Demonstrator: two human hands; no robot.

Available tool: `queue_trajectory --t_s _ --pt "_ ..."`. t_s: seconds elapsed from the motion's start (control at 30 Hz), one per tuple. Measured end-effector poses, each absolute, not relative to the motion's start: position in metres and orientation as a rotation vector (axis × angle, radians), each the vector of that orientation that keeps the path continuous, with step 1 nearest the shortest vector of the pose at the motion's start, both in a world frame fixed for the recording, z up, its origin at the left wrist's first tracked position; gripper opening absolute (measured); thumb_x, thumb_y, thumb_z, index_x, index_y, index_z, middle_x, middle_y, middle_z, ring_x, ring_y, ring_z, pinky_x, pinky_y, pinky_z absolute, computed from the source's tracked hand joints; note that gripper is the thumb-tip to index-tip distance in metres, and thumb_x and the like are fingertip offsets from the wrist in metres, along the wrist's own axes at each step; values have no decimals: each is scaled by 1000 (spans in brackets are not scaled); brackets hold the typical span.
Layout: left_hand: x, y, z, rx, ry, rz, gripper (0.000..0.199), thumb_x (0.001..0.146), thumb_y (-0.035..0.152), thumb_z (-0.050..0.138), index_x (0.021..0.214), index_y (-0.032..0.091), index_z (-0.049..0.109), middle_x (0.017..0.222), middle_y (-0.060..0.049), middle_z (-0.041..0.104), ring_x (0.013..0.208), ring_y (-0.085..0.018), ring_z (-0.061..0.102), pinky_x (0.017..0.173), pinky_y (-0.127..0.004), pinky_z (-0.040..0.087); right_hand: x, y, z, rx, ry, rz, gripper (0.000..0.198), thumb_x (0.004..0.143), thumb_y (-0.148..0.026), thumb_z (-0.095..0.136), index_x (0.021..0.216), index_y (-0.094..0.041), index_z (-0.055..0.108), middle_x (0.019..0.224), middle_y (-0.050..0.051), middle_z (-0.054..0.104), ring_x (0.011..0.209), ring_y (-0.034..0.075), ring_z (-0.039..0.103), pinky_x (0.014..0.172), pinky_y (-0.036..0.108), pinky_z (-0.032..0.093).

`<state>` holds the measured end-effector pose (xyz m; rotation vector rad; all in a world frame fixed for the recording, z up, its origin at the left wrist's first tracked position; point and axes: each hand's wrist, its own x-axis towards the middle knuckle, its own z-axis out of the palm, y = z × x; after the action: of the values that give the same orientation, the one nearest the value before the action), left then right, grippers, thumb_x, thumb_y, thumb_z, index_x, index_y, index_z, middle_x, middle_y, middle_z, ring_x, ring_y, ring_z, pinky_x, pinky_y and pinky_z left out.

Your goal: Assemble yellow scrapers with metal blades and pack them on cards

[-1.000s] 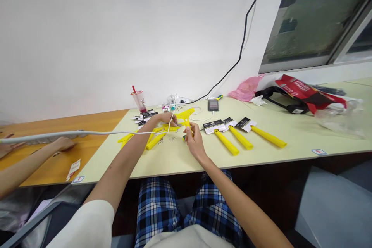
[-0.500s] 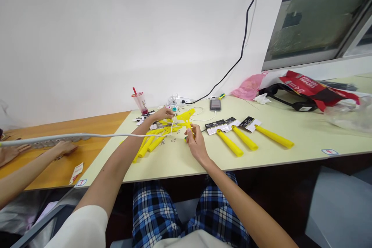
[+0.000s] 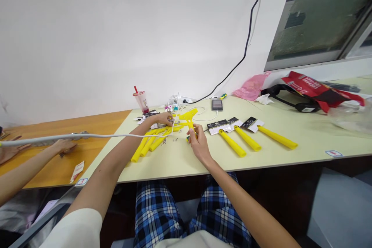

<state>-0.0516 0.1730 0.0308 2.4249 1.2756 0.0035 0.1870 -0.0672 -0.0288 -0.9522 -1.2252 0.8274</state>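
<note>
My right hand (image 3: pixel 200 144) is closed round the stem of a yellow T-shaped scraper (image 3: pixel 188 115), its wide head raised above the table. A green-handled tool (image 3: pixel 188 138) shows beside the right fingers; whether it is held or lies on the table, I cannot tell. To the left of the scraper head, my left hand (image 3: pixel 164 118) has its fingers curled together over the pile of parts; what they pinch is hidden. Below it lie several yellow handles (image 3: pixel 147 145) and loose small screws (image 3: pixel 164 142).
Yellow-handled scrapers (image 3: pixel 247 138) with black-and-white cards (image 3: pixel 218 126) lie to the right. Behind are a phone-like device (image 3: pixel 217 104), a drink cup (image 3: pixel 141 102) and a power strip (image 3: pixel 186 100). A white cable (image 3: pixel 128 135) crosses in front. At left works another person's hand (image 3: pixel 64 146).
My left hand has drawn slightly back and lower toward the pile, its fingers more curled. My right hand keeps hold of the scraper. The view has shifted slightly.
</note>
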Motion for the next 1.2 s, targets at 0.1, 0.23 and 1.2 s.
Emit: queue_trajectory --t_s 0.1,0.23,1.2 --pt "-53 176 30 2420 1236 -21 56 63 63 91 95 18 81 94 -6 76 84 -24 64 74 -30 46 187 -68 -28 -959 -1236 827 40 107 -61 51 125 -26 53 98 2 68 66 17 63 63 33 50" --pt "-56 177 30 2419 1209 -14 52 65 64 89 87 18 80 86 -4 75 79 -22 62 73 -30 44 186 -69 -28 -960 -1243 826 40 108 -61 50 126 -26 53 99 3 68 65 17 62 64 34 51" --pt "9 154 39 2454 1129 -28 53 56 58 98 87 18 78 84 -4 76 78 -24 66 71 -33 51 186 -69 -26 -953 -1237 821 41 107 -61 50 125 -25 54 101 4 70 67 18 61 65 33 51"
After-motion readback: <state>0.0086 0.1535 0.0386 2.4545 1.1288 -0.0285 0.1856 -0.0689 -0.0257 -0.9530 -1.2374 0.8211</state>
